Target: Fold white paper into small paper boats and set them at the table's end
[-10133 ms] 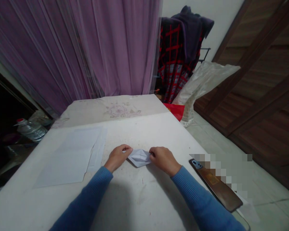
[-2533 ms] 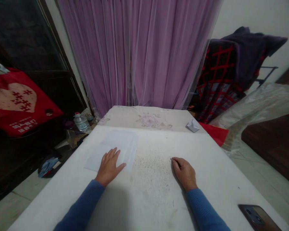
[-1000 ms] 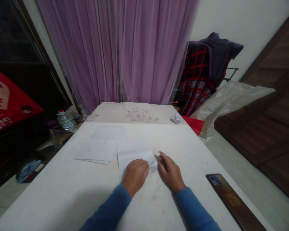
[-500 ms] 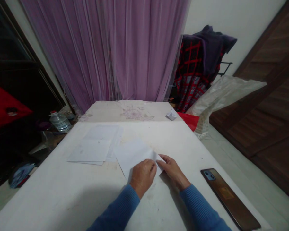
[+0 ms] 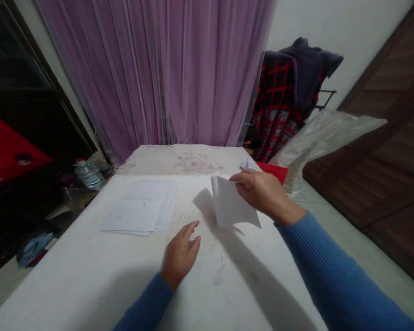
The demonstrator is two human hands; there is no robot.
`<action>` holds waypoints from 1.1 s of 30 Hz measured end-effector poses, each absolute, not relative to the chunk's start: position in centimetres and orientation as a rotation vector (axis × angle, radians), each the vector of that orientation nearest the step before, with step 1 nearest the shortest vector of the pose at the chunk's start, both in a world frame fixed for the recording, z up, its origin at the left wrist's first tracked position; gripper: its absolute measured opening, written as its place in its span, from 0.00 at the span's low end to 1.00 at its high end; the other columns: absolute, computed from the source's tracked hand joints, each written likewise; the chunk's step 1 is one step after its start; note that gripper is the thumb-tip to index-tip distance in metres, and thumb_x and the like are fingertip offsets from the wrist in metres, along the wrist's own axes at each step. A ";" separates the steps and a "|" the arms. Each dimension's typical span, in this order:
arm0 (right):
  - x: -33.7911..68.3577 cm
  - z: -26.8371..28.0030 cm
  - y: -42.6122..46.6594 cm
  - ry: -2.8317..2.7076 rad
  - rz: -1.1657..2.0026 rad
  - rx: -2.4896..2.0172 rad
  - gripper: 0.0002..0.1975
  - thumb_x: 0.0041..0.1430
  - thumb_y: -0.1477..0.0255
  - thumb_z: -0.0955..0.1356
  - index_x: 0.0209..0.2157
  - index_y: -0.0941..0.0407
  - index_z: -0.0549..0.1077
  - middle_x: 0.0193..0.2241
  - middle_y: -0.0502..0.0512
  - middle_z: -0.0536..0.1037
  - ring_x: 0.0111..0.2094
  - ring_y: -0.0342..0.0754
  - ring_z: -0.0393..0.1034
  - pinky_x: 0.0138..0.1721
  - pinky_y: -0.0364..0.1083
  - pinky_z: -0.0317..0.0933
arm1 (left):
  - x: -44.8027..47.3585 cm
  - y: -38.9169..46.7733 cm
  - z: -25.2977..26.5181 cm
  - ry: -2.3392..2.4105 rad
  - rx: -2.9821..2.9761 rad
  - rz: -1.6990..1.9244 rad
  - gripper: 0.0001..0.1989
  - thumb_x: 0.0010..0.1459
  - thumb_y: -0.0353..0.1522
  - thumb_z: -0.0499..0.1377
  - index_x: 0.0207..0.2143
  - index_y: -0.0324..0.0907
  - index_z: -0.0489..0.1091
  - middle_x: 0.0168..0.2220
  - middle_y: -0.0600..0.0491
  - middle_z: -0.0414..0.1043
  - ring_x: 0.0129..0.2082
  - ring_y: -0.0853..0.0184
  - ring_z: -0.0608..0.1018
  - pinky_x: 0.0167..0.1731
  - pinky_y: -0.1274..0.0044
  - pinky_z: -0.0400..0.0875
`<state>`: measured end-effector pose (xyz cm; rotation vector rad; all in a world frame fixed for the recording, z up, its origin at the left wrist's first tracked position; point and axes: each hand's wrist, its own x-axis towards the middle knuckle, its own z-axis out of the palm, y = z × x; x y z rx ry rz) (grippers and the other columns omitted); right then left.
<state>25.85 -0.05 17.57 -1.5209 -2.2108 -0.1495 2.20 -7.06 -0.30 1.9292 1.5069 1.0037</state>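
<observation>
My right hand [image 5: 258,191] pinches the top edge of a white sheet of paper [image 5: 232,204] and holds it raised over the table, its left edge curled. Lower and to the left, my left hand [image 5: 182,250] hovers near the tabletop with thumb and fingers apart and nothing in them. Left of that hand lies a stack of white paper sheets [image 5: 131,214]. A small folded paper piece [image 5: 246,164] sits near the far right corner, partly covered by my right hand.
The white table [image 5: 207,294] has a floral cloth strip [image 5: 196,162] at its far end. Purple curtains [image 5: 200,73] hang behind it. A water bottle [image 5: 89,175] stands off the left side. Beyond the right edge are a red item [image 5: 272,171] and a pale plastic bag [image 5: 317,142].
My right hand has lifted the sheet off the table, moving it up and to the right. My left hand has let go of it and drawn back leftward. The phone is now hidden behind my right arm.
</observation>
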 end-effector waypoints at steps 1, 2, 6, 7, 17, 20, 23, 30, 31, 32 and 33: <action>24.4 18.1 -0.7 -2.294 -0.240 -1.506 0.13 0.57 0.77 0.64 0.40 0.56 0.78 0.36 0.55 0.79 0.36 0.48 0.73 0.38 0.44 0.62 | 2.1 -7.1 -0.6 1.515 1.920 1.027 0.24 0.60 0.32 0.52 0.59 0.47 0.62 0.56 0.49 0.70 0.51 0.63 0.76 0.46 0.71 0.75; 22.8 18.4 -1.5 -2.376 -0.300 -1.469 0.13 0.59 0.79 0.63 0.41 0.56 0.77 0.36 0.55 0.79 0.36 0.48 0.73 0.37 0.44 0.62 | 2.0 -7.1 -0.8 1.524 1.918 1.054 0.27 0.60 0.32 0.53 0.62 0.47 0.58 0.59 0.48 0.68 0.53 0.62 0.75 0.47 0.70 0.74; 17.9 16.5 -4.3 -2.668 -0.366 -1.286 0.10 0.63 0.80 0.62 0.42 0.57 0.73 0.31 0.57 0.78 0.33 0.49 0.72 0.33 0.44 0.61 | 0.7 -6.8 -1.7 1.615 1.935 1.107 0.34 0.58 0.33 0.54 0.66 0.45 0.49 0.63 0.45 0.62 0.57 0.59 0.71 0.53 0.65 0.71; 17.1 15.3 -4.7 -2.752 -0.353 -1.261 0.10 0.64 0.80 0.62 0.41 0.58 0.72 0.30 0.57 0.78 0.32 0.50 0.73 0.32 0.44 0.61 | 0.0 -6.6 -1.8 1.663 1.951 1.085 0.33 0.59 0.33 0.54 0.66 0.44 0.49 0.63 0.44 0.62 0.58 0.59 0.70 0.54 0.65 0.69; 18.0 5.1 -6.0 -2.925 -0.017 -1.590 0.11 0.60 0.84 0.63 0.38 0.59 0.75 0.33 0.59 0.80 0.35 0.51 0.76 0.30 0.44 0.63 | -10.3 -4.3 1.9 2.237 2.244 0.142 0.21 0.62 0.41 0.52 0.53 0.39 0.69 0.56 0.41 0.70 0.56 0.53 0.71 0.54 0.64 0.66; 18.4 4.2 -6.5 -2.882 0.047 -1.627 0.10 0.59 0.83 0.64 0.38 0.59 0.76 0.34 0.59 0.80 0.35 0.52 0.76 0.29 0.45 0.62 | -10.0 -4.6 2.6 2.234 2.245 0.002 0.18 0.65 0.39 0.49 0.50 0.41 0.70 0.53 0.44 0.72 0.51 0.55 0.75 0.47 0.67 0.70; 18.7 3.4 -6.9 -2.800 0.075 -1.643 0.09 0.59 0.82 0.65 0.37 0.59 0.76 0.33 0.59 0.79 0.35 0.52 0.75 0.30 0.45 0.62 | -9.2 -4.8 3.3 2.246 2.196 -0.094 0.18 0.66 0.36 0.44 0.46 0.43 0.72 0.47 0.46 0.77 0.45 0.57 0.78 0.40 0.69 0.70; 19.2 2.6 -7.7 -2.725 0.160 -1.703 0.10 0.60 0.82 0.63 0.38 0.59 0.75 0.36 0.59 0.77 0.36 0.49 0.73 0.32 0.44 0.61 | -10.8 -4.0 4.1 2.380 2.050 0.029 0.18 0.64 0.36 0.46 0.49 0.46 0.71 0.40 0.47 0.80 0.38 0.59 0.80 0.35 0.74 0.67; 19.2 2.6 -7.8 -2.716 0.180 -1.715 0.10 0.61 0.82 0.63 0.38 0.59 0.75 0.37 0.59 0.77 0.36 0.49 0.72 0.33 0.44 0.61 | -11.3 -3.5 4.4 2.387 2.005 0.119 0.17 0.64 0.36 0.47 0.47 0.46 0.73 0.38 0.48 0.80 0.37 0.59 0.80 0.34 0.75 0.66; 19.2 2.6 -7.9 -2.707 0.199 -1.724 0.10 0.61 0.81 0.63 0.38 0.58 0.75 0.37 0.59 0.77 0.37 0.49 0.72 0.33 0.43 0.61 | -11.9 -2.9 5.0 2.391 1.944 0.243 0.16 0.62 0.37 0.49 0.43 0.46 0.74 0.37 0.49 0.79 0.36 0.60 0.79 0.33 0.75 0.65; 19.2 2.7 -7.9 -2.698 0.214 -1.730 0.10 0.62 0.81 0.63 0.38 0.58 0.75 0.38 0.59 0.76 0.37 0.49 0.72 0.34 0.43 0.61 | -12.5 -2.2 5.8 2.359 1.882 0.406 0.15 0.61 0.38 0.50 0.40 0.45 0.75 0.34 0.51 0.79 0.34 0.61 0.78 0.31 0.76 0.65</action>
